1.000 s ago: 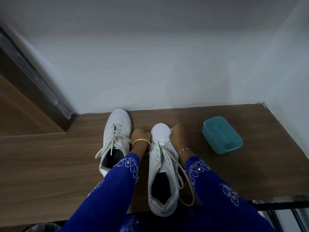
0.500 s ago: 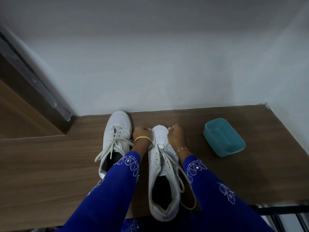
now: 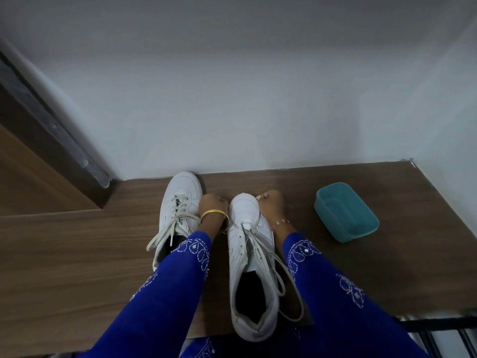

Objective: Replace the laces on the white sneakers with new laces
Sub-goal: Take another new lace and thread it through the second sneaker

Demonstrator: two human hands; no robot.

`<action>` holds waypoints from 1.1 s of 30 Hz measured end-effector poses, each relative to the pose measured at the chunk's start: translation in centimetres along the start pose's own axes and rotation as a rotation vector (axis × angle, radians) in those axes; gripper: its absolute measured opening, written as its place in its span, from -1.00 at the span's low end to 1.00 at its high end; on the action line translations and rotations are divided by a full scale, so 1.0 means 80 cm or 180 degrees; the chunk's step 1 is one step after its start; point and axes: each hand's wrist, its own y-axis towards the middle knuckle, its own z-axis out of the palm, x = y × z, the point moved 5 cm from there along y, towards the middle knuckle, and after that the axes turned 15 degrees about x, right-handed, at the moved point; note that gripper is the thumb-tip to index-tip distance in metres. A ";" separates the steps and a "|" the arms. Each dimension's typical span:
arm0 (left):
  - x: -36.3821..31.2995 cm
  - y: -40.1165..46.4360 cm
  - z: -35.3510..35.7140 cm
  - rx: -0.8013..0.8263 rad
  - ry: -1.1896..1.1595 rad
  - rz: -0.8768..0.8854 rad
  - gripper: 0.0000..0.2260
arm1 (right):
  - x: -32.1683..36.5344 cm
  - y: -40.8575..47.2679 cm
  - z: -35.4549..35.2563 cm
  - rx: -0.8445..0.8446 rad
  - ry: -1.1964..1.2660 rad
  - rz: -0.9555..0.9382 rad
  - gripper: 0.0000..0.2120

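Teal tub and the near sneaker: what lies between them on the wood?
In the head view, the right hand and its blue sleeve lie between the near sneaker and the teal tub; otherwise bare wooden surface.

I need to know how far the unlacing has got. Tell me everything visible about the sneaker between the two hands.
The nearer sneaker is white, leather-looking, and stands upright on the wooden table, toe toward the wall and heel at the near edge. Its dark opening gapes wide. The off-white lace is threaded only near the toe; its loose ends trail over the right side. The left hand and right hand flank the toe, touching it; their fingers are mostly hidden.
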 end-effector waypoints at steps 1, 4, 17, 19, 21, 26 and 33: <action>0.001 0.000 0.000 -0.0070 -0.0106 0.0030 -0.79 | 0.000 -0.001 0.001 -0.0023 0.0121 -0.0056 -0.57; 0.008 0.003 0.002 -0.0209 -0.0571 0.0088 -0.78 | 0.001 -0.002 0.003 0.0036 0.0433 -0.0187 -0.59; 0.005 0.004 0.010 -0.0481 -0.1112 0.0175 -0.79 | 0.010 0.020 0.003 0.0433 -0.0833 0.0146 -0.69; -0.004 0.010 0.005 -0.0242 -0.0645 0.0155 -0.74 | 0.015 0.022 0.006 0.0478 -0.0967 0.0191 -0.61; -0.010 0.014 0.002 -0.0064 -0.0344 0.0127 -0.74 | 0.021 0.021 0.006 0.0456 -0.1001 0.0196 -0.58; -0.003 0.024 0.004 -0.0074 -0.0914 0.0157 -0.79 | 0.027 0.015 0.008 0.0334 -0.1128 -0.0030 -0.61; -0.001 0.000 0.010 -0.0298 -0.1678 0.0606 -0.79 | 0.018 -0.007 0.009 0.0203 0.0140 -0.0552 -0.84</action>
